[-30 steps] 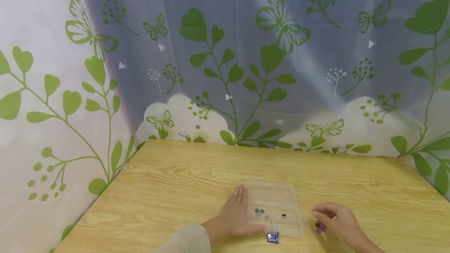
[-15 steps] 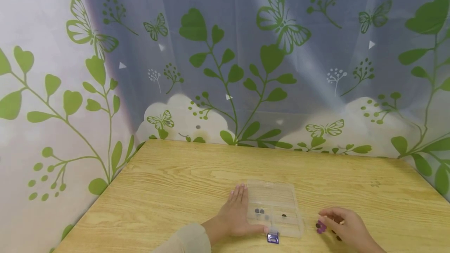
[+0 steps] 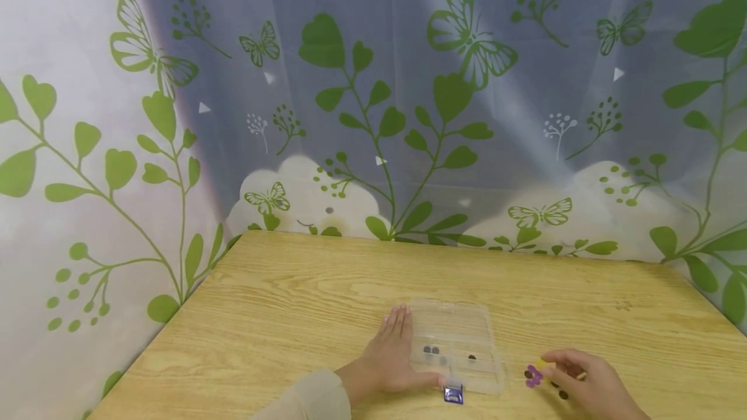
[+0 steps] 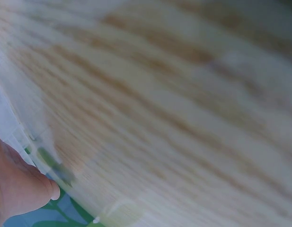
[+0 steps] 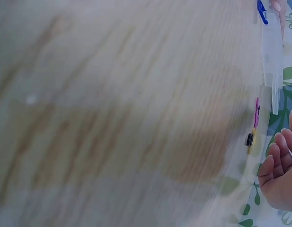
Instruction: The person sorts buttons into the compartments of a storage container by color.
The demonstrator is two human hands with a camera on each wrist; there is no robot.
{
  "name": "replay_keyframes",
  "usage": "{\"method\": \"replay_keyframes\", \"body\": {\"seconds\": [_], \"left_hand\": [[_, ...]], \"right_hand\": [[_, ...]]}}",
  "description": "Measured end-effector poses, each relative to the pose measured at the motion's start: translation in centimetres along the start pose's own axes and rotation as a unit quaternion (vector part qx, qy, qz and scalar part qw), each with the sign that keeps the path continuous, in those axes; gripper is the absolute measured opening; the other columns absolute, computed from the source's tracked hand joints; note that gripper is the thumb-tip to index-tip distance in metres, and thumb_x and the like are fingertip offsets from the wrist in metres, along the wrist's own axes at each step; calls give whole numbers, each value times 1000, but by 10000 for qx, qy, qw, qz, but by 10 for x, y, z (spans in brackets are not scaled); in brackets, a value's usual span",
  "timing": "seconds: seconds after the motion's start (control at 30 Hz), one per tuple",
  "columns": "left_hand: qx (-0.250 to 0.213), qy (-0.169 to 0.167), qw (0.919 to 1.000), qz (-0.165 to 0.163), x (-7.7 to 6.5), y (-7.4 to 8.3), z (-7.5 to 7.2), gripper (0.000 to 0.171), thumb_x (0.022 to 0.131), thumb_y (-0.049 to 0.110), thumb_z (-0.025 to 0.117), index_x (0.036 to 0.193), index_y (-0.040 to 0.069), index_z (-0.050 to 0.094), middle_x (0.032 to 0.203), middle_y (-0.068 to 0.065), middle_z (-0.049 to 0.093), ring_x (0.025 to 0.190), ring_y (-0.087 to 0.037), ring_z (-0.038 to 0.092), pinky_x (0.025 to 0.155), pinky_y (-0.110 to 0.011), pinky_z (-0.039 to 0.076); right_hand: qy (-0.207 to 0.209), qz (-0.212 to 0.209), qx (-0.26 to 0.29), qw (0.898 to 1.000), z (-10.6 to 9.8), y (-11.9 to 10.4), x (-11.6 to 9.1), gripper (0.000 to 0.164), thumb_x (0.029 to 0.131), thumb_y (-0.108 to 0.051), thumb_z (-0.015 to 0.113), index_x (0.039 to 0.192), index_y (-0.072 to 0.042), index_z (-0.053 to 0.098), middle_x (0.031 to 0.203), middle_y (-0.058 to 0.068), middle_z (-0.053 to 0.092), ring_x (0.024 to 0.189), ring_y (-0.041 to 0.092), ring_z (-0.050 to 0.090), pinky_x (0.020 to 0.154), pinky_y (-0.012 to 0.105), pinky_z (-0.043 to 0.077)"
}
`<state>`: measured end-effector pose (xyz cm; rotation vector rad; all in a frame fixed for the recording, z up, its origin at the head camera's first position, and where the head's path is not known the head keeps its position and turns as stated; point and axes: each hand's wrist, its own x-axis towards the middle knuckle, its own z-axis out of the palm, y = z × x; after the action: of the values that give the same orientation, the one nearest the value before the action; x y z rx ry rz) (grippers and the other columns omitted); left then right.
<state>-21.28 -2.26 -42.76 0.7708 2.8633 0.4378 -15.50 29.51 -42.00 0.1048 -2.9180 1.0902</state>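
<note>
A pale wood-grained table [image 3: 280,297] stretched back to a printed cloth [image 3: 502,122], which hung behind it and along its left side. The cloth, grey-blue in the middle and whitish at the left, bore green leaves [image 3: 322,44], green butterflies [image 3: 470,39] and small white triangles [image 3: 380,161]. Low down, a white cloud [image 3: 300,180] met the table's far edge.

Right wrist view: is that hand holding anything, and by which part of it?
Nothing is visibly held; in this view the right hand is apart from the yellow piece.
</note>
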Motion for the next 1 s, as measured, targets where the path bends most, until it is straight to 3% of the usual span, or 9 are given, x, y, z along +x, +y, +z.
{"method": "replay_keyframes", "body": {"seconds": [0.33, 0.7, 1.0], "left_hand": [[50, -12, 10000, -28, 0, 1, -1, 117, 74, 80, 44, 147, -3, 9, 155, -21, 5, 145, -31, 6, 119, -40, 12], [54, -4, 10000, -51, -2, 3, -2, 117, 73, 81, 43, 147, -3, 9, 155, -21, 6, 145, -31, 6, 119, -40, 13], [112, 8, 9999, -56, -1, 2, -2, 117, 73, 81, 44, 147, -3, 9, 155, -21, 7, 145, -31, 8, 119, -40, 14]], "right_hand": [[-180, 188, -155, 9995, -6, 4, -4, 34, 90, -24, 60, 110, 4, 63, 71, -7, 53, 64, -4, 46, 56, 17, 39], [-370, -7, -211, 9991, -13, 20, -6, 33, 90, -21, 60, 108, 6, 63, 73, -7, 53, 61, -4, 41, 54, 18, 39], [-641, 344, -34, 9973, -12, 27, -7, 41, 90, -25, 61, 112, 9, 61, 78, -4, 58, 63, -4, 43, 57, 17, 43]]}}
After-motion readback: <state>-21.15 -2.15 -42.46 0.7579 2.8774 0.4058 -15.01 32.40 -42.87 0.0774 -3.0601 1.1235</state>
